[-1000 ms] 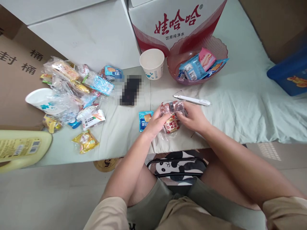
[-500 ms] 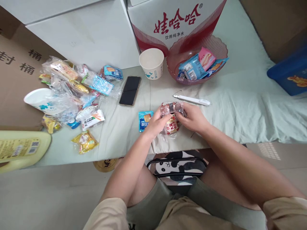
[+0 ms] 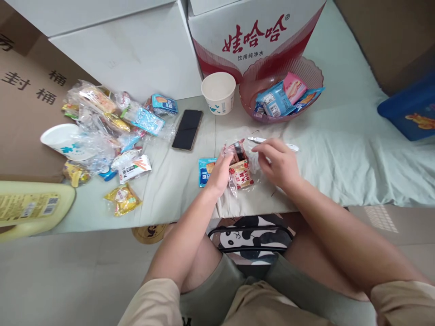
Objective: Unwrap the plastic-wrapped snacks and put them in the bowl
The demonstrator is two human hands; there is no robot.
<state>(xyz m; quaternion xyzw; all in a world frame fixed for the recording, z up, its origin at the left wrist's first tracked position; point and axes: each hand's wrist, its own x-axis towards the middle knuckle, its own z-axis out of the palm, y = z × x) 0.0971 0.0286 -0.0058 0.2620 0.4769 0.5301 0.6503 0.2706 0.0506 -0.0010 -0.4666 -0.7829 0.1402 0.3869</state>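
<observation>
My left hand (image 3: pixel 220 175) is closed on the left side of a small dark-red wrapped snack (image 3: pixel 239 151) in clear plastic. Just below it, touching, sits a cream-and-red snack packet (image 3: pixel 242 174), also with clear film around it. To the right, my right hand (image 3: pixel 279 164) hovers with bent fingers apart, near crinkled clear plastic and off the snack. Behind that hand lies a white pen-shaped tool (image 3: pixel 292 147), partly covered by the fingers. A blue snack packet (image 3: pixel 204 170) rests flat beside my left hand, which hides part of it.
A pink translucent bowl (image 3: pixel 246 102) with several packets stands at the back, beside a white paper cup (image 3: pixel 218 97). A phone (image 3: pixel 187 130) lies left of them. Further left are a pile of wrapped snacks (image 3: pixel 146 120), a tipped paper cup (image 3: pixel 61 141) and a yellow jug (image 3: pixel 34 208).
My right hand has let go of the wrapped snack and moved right. The left hand keeps its grip, and more of both snacks shows. The view has shifted slightly.
</observation>
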